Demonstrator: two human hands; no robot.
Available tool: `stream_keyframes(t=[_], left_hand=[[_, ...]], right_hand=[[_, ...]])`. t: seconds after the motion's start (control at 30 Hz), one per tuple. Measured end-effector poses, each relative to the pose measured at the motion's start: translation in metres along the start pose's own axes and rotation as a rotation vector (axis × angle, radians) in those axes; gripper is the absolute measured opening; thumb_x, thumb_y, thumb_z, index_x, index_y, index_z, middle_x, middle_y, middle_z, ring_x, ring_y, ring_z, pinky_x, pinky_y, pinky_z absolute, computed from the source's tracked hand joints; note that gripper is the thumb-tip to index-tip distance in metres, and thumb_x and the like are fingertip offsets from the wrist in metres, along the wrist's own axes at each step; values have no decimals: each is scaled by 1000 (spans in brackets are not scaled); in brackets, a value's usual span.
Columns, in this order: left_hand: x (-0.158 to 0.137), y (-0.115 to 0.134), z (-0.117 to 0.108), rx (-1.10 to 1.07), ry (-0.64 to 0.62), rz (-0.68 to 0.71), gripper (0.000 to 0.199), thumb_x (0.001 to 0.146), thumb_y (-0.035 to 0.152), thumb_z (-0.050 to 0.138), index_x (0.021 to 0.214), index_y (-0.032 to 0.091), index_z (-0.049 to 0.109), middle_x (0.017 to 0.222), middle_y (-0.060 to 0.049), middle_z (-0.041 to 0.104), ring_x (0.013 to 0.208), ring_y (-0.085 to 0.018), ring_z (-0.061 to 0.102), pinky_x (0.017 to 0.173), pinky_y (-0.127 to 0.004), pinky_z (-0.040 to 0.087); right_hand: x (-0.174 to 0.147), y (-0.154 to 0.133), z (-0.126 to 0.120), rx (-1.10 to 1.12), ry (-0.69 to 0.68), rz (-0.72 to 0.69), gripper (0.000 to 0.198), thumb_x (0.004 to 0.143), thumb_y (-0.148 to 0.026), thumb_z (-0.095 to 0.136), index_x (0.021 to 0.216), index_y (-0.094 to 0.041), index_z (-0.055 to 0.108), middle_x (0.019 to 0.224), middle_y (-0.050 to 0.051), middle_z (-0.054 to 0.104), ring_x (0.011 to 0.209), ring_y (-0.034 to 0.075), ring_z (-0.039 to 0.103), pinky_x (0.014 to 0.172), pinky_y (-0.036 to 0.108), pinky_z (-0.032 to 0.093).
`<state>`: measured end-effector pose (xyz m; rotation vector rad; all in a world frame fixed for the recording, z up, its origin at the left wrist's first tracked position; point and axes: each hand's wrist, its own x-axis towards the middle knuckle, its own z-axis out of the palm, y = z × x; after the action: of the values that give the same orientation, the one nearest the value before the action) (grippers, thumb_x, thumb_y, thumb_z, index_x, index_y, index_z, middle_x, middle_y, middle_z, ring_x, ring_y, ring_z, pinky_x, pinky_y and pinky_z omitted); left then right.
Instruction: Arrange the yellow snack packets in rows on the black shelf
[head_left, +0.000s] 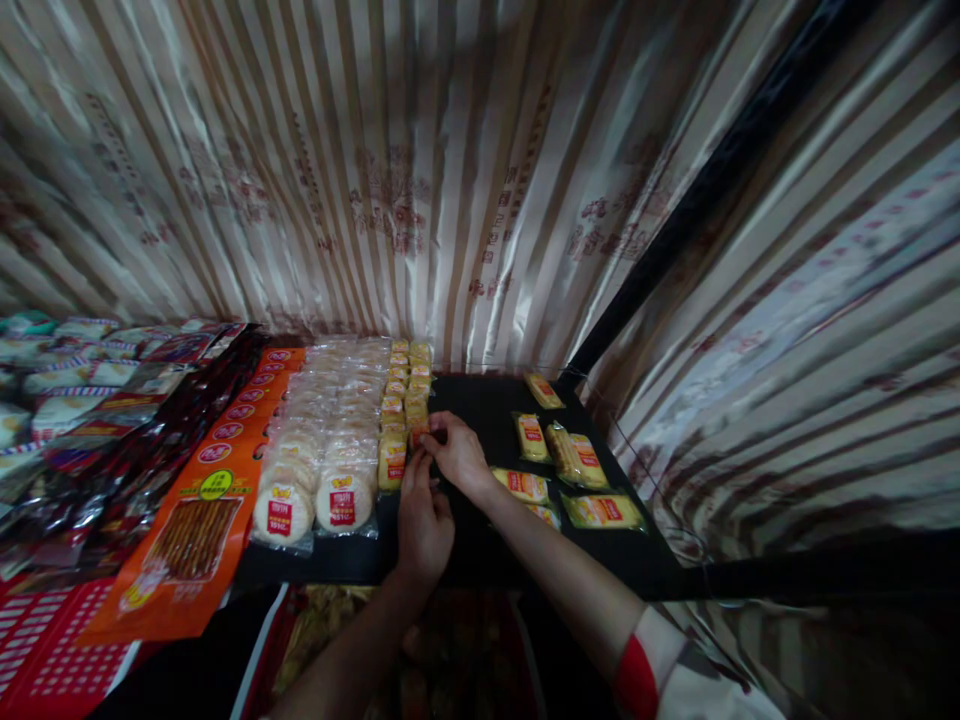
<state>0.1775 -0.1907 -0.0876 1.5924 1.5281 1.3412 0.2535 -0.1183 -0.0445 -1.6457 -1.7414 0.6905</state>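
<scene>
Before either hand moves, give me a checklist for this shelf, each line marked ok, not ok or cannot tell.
1. Left hand and right hand at the same spot: ok, together beside the two yellow rows.
2. Pack at the hands firmly gripped: cannot tell, fingers partly cover it.
3. Rowed yellow packs in line: ok, two rows running back.
4. Loose yellow packs lined up: not ok, scattered at differing angles.
5. Round white packs in rows: ok.
6. Orange packet within the shelf edge: not ok, its near end appears to overhang.
</scene>
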Motion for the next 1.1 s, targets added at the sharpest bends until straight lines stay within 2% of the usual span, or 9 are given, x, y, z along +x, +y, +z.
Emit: stream_keyframes(t=[0.13, 0.4, 0.5, 0.6, 0.73, 0.87, 1.0, 1.1], left_hand=[[0, 0, -1, -10, 13, -1, 53, 68, -3, 36, 117, 13, 52, 129, -13, 47, 119, -22, 47, 94, -37, 47], [0, -1, 1, 11, 18, -6, 52, 68, -2, 38, 115, 14, 51, 127, -13, 47, 117, -21, 48, 94, -37, 47], [-1, -2, 0, 4, 22, 4, 52, 68, -2, 37, 115, 15, 50, 126, -13, 47, 108, -19, 53, 90, -35, 49], [-1, -3, -1, 28, 25, 12, 49, 68, -2, 37, 113, 15, 51, 123, -12, 48, 98, -16, 57, 87, -35, 50], [-1, -2, -1, 104, 62, 81, 39, 71, 0, 38, 105, 14, 55, 112, -11, 54, 106, -19, 53, 95, -38, 45], [-3, 3, 0, 97, 51, 101, 38, 71, 0, 37, 98, 16, 57, 106, -8, 55, 89, -14, 58, 87, -33, 49], [-10, 12, 2, 75, -25, 89, 37, 70, 0, 37, 97, 16, 57, 97, -5, 56, 74, -10, 58, 77, -28, 51], [-15, 21, 2, 73, -70, 86, 35, 72, 1, 37, 96, 16, 58, 95, -5, 56, 74, -10, 58, 77, -27, 50]], right_hand=[[1, -1, 1, 8, -10, 14, 26, 74, -20, 59, 100, -19, 54, 89, 2, 62, 82, 15, 58, 76, 28, 44], [2, -3, 2, -59, -33, 12, 30, 76, -23, 59, 105, -18, 55, 93, 5, 63, 85, 17, 59, 78, 29, 44], [-3, -3, -6, -70, -30, 12, 37, 76, -26, 61, 112, -19, 54, 98, 6, 63, 90, 17, 59, 80, 30, 44], [-10, 3, -24, -108, -36, -23, 34, 77, -25, 60, 110, -18, 57, 102, 6, 62, 89, 16, 59, 79, 28, 45], [-22, 16, -63, -216, -142, -65, 24, 78, -23, 60, 101, -18, 63, 98, 6, 65, 86, 16, 61, 77, 27, 46], [-34, 30, -98, -365, -233, -77, 24, 78, -22, 60, 101, -21, 66, 102, 6, 68, 91, 19, 62, 82, 30, 45], [-43, 41, -116, -448, -295, -133, 30, 76, -22, 62, 106, -23, 66, 108, 7, 67, 99, 22, 61, 85, 32, 43], [-49, 44, -119, -514, -317, -146, 31, 75, -20, 61, 106, -22, 65, 104, 9, 68, 98, 24, 61, 83, 32, 43]])
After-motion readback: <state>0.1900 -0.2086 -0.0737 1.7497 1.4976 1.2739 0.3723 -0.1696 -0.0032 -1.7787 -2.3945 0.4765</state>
